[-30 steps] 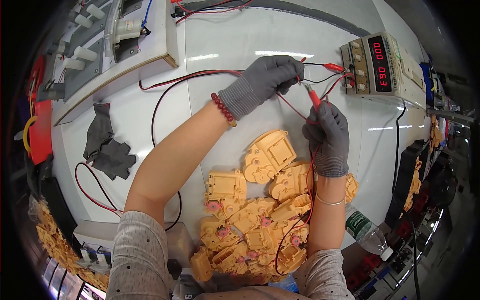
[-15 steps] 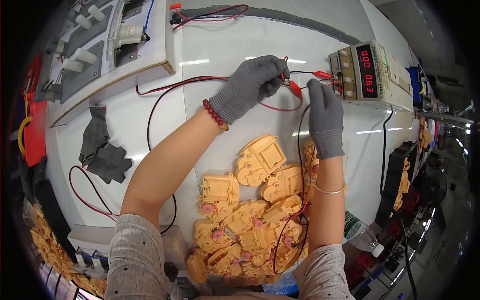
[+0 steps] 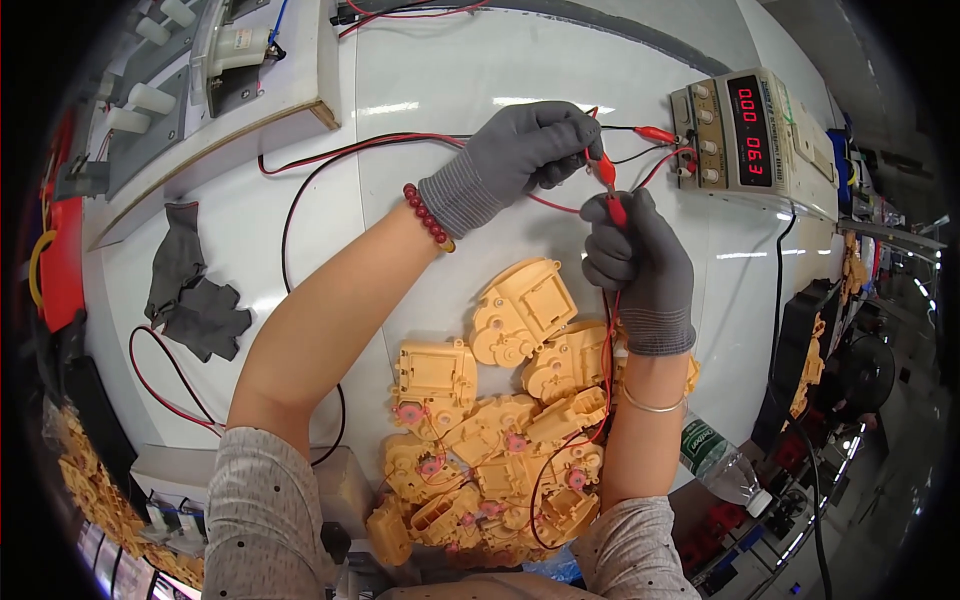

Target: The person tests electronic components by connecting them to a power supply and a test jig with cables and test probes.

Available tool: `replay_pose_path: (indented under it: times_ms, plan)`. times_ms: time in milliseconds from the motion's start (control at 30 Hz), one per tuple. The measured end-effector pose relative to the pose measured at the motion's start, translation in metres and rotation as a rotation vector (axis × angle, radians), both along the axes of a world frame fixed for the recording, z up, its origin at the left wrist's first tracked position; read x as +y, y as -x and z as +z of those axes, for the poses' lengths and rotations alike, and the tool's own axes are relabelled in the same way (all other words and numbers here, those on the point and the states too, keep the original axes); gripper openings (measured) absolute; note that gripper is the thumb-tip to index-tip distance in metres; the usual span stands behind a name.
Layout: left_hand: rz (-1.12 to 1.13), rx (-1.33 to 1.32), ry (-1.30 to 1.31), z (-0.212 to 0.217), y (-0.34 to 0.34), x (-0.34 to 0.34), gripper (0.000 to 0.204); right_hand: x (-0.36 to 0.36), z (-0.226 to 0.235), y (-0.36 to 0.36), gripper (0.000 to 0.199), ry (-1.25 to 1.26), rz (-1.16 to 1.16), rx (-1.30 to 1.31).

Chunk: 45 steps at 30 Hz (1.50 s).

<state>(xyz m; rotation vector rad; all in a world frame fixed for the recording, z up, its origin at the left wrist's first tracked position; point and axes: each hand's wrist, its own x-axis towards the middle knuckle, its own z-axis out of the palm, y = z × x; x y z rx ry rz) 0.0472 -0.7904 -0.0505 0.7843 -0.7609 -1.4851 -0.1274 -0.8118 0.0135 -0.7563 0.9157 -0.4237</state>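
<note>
Relative to the grey power supply (image 3: pixel 760 135), the left hand (image 3: pixel 525 155) curled just beside it, and its closed grey-gloved fingers hid whatever they pinched; only a red clip (image 3: pixel 604 170) poked out. Below that, the right hand (image 3: pixel 640 265) was fisted round a second red clip (image 3: pixel 617 210), whose jaws could not be seen. The supply's far end ran into the dark rim of the view. Well below it, the pile of yellow-orange plastic housings (image 3: pixel 500 430) passed under the right forearm and off the lower edge. The plastic bottle (image 3: pixel 722 462) showed only in part, beside that forearm.
</note>
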Motion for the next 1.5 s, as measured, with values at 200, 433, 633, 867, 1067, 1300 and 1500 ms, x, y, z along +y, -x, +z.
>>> replay_pose_path:
  times_ms: [200, 433, 633, 867, 1067, 1300, 1500]
  plan:
    - [-0.020, 0.038, 0.036, -0.001, -0.003, 0.001, 0.025, 0.002, -0.005, 0.000, 0.022, 0.009, 0.040, -0.134]
    - [-0.009, 0.017, 0.017, 0.001, -0.003, 0.001, 0.025, 0.007, -0.008, -0.002, 0.026, 0.320, 0.041, 0.147]
    - [-0.003, 0.021, -0.001, 0.001, -0.001, 0.001, 0.025, 0.008, -0.013, 0.001, 0.030, 0.369, 0.028, 0.101]
    - [-0.002, 0.024, 0.027, 0.002, -0.002, 0.003, 0.024, 0.009, -0.013, -0.002, 0.031, 0.407, 0.002, 0.108]
    - [-0.015, 0.012, 0.047, 0.002, -0.002, 0.003, 0.024, 0.008, -0.016, 0.002, 0.026, 0.408, -0.029, 0.047]
    - [-0.032, 0.014, 0.070, -0.003, -0.002, 0.002, 0.024, 0.009, -0.021, 0.000, 0.026, 0.383, -0.010, -0.006]
    - [-0.019, -0.030, 0.023, -0.002, 0.001, 0.002, 0.027, 0.009, -0.021, -0.004, 0.026, 0.386, -0.011, 0.043]
